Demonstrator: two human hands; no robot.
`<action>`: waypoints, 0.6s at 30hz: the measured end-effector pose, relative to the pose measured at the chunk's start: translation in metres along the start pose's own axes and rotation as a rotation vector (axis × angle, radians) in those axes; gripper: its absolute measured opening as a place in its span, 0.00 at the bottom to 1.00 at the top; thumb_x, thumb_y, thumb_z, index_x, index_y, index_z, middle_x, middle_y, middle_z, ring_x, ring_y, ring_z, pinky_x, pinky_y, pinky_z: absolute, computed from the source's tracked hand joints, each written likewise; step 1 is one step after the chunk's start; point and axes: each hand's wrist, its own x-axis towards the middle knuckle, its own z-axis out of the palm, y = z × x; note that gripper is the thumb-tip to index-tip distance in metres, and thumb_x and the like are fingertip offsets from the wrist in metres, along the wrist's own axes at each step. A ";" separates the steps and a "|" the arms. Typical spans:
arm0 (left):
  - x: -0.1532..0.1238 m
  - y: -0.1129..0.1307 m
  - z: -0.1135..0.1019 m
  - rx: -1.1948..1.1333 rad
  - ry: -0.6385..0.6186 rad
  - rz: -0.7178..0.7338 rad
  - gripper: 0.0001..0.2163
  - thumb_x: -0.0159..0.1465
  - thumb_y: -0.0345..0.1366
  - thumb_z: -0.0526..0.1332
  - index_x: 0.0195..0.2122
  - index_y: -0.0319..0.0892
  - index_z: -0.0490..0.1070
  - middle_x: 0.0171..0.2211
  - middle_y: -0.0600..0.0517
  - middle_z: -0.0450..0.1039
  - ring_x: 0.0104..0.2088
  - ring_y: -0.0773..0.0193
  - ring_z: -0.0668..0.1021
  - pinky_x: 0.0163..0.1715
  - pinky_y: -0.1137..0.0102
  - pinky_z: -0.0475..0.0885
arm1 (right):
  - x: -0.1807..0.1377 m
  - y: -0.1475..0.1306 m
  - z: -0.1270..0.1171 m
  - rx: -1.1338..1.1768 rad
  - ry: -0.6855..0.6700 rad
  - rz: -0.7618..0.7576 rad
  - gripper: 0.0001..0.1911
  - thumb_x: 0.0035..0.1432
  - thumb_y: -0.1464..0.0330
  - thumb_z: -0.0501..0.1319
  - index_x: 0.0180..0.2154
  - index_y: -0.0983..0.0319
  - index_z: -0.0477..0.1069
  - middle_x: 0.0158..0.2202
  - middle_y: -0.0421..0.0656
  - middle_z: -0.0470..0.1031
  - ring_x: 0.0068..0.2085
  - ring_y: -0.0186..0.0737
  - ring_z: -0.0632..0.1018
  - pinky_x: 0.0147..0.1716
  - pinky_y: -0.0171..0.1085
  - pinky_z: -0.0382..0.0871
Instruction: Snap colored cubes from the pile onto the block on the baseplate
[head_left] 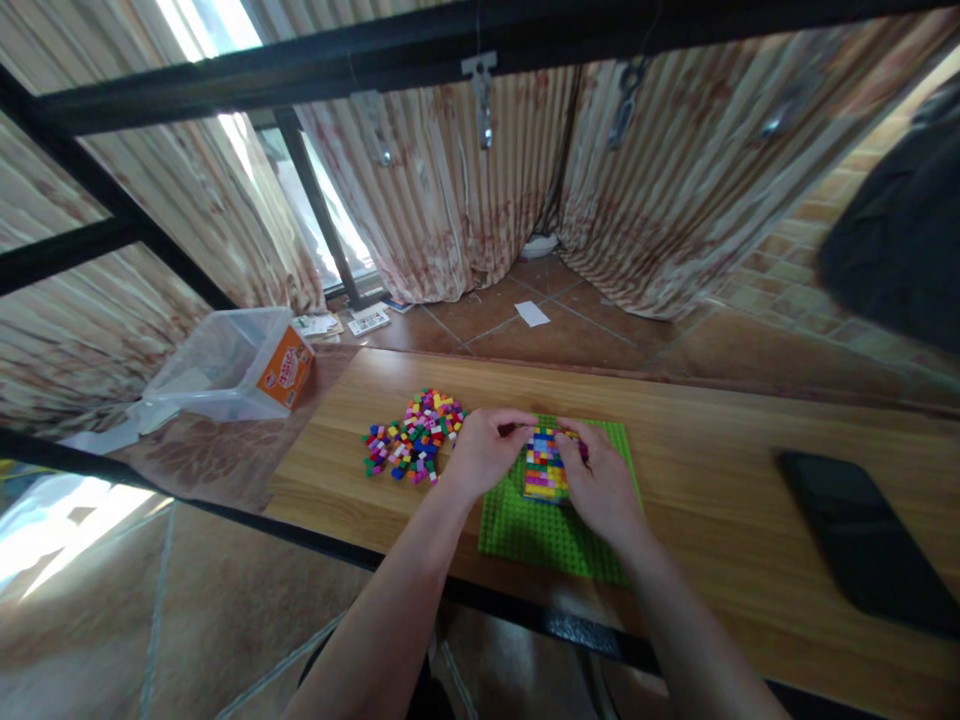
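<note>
A block of multicoloured toy bricks (546, 468), laid in rows, sits on a green studded baseplate (555, 540). At its far left corner is my left hand (487, 450), thumb and forefinger drawn together in a pinch. What lies between those fingertips is too small to make out. My right hand (604, 485) curls over the right side of the block, its thumb on the bricks and its fingers round the far end. That hand hides part of the block's right side. A heap of loose small toy bricks (416, 435) lies left of the baseplate, beside my left hand.
The wooden table (712, 470) has a dark front edge. On its right lies a black phone (862, 535). Beyond the left end stands a clear plastic bin (217, 370) with an orange label. A black metal frame (420, 65) crosses above, before the curtains (442, 200).
</note>
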 end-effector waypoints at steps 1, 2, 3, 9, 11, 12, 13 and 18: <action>0.000 0.000 0.000 0.007 -0.003 -0.002 0.09 0.61 0.28 0.63 0.38 0.40 0.82 0.36 0.48 0.83 0.36 0.62 0.82 0.40 0.68 0.77 | 0.000 0.000 0.000 0.000 0.001 -0.004 0.23 0.63 0.57 0.51 0.49 0.64 0.74 0.48 0.53 0.76 0.47 0.48 0.76 0.50 0.49 0.68; 0.000 0.001 0.000 0.015 -0.005 -0.003 0.09 0.61 0.28 0.63 0.38 0.41 0.82 0.36 0.48 0.83 0.36 0.62 0.82 0.40 0.68 0.77 | 0.000 0.001 0.000 0.000 0.005 -0.008 0.23 0.63 0.57 0.50 0.48 0.63 0.74 0.48 0.53 0.76 0.47 0.48 0.76 0.50 0.49 0.68; 0.000 0.002 0.000 0.025 -0.007 -0.005 0.09 0.61 0.28 0.63 0.38 0.41 0.82 0.36 0.48 0.83 0.36 0.62 0.82 0.39 0.68 0.77 | 0.000 0.001 0.000 0.000 0.010 -0.012 0.22 0.63 0.57 0.50 0.48 0.63 0.74 0.48 0.53 0.76 0.47 0.48 0.76 0.50 0.49 0.68; 0.002 0.004 0.000 0.042 -0.039 -0.018 0.08 0.61 0.28 0.62 0.38 0.40 0.82 0.36 0.48 0.83 0.36 0.62 0.83 0.40 0.67 0.78 | 0.000 0.000 0.001 -0.006 0.018 -0.016 0.23 0.63 0.57 0.50 0.48 0.64 0.74 0.48 0.53 0.76 0.48 0.49 0.76 0.51 0.49 0.68; 0.003 0.003 -0.001 0.023 -0.051 -0.012 0.08 0.61 0.28 0.62 0.37 0.40 0.82 0.36 0.47 0.83 0.36 0.61 0.83 0.41 0.66 0.78 | -0.001 -0.001 0.001 -0.008 0.025 -0.009 0.23 0.63 0.57 0.50 0.48 0.64 0.74 0.48 0.53 0.76 0.48 0.49 0.76 0.51 0.49 0.68; 0.003 0.002 -0.001 0.016 -0.052 -0.005 0.08 0.61 0.28 0.62 0.37 0.40 0.82 0.37 0.47 0.83 0.37 0.61 0.83 0.42 0.66 0.78 | -0.001 -0.001 0.001 -0.010 0.029 -0.008 0.22 0.63 0.57 0.50 0.48 0.64 0.74 0.48 0.53 0.76 0.48 0.48 0.76 0.51 0.49 0.68; 0.003 0.002 -0.001 0.012 -0.050 0.005 0.08 0.61 0.27 0.62 0.37 0.40 0.82 0.37 0.47 0.83 0.37 0.61 0.83 0.43 0.66 0.77 | -0.001 -0.001 0.001 -0.011 0.030 -0.010 0.22 0.63 0.57 0.50 0.48 0.63 0.74 0.48 0.53 0.76 0.48 0.48 0.76 0.51 0.49 0.68; 0.006 0.002 -0.002 0.044 -0.063 0.039 0.09 0.60 0.26 0.62 0.36 0.40 0.82 0.37 0.48 0.83 0.39 0.61 0.82 0.45 0.67 0.77 | -0.001 -0.002 0.000 -0.017 0.019 -0.017 0.22 0.64 0.58 0.50 0.48 0.64 0.74 0.48 0.53 0.76 0.48 0.48 0.76 0.51 0.49 0.67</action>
